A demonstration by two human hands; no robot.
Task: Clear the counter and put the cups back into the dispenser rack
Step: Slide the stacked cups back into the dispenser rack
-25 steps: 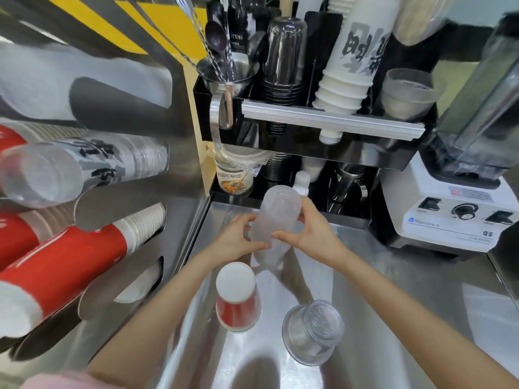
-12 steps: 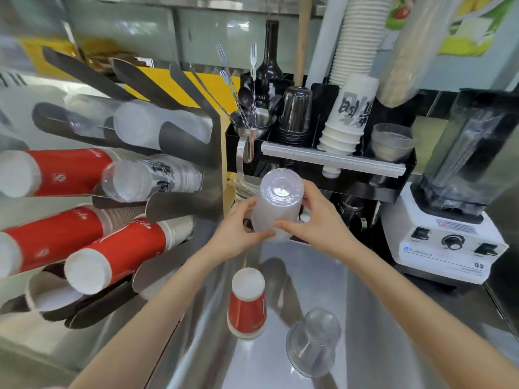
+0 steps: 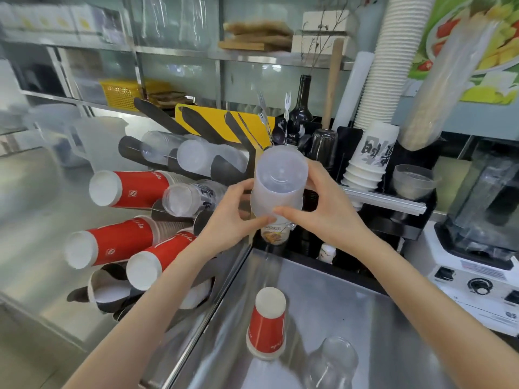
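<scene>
A stack of frosted plastic cups (image 3: 278, 183) is held in the air in front of me, bottom end toward the camera. My left hand (image 3: 227, 217) grips it from the left and my right hand (image 3: 317, 211) grips it from the right. On the steel counter (image 3: 351, 310) below stand an upside-down red paper cup (image 3: 266, 324) and an upside-down clear plastic cup (image 3: 334, 363). The dispenser rack (image 3: 168, 209) on the left holds rows of red, clear and frosted cups lying on their sides.
A black organiser (image 3: 393, 220) behind my hands holds utensils, a dark bottle, a black cup stack and white printed cups. A white blender base (image 3: 474, 279) with its jar stands at the right. Tall white cup stacks rise at the back right.
Both hands have lifted the frosted cup stack higher, and its bottom end now faces me more. My view has tilted up, showing more of the rack and shelves.
</scene>
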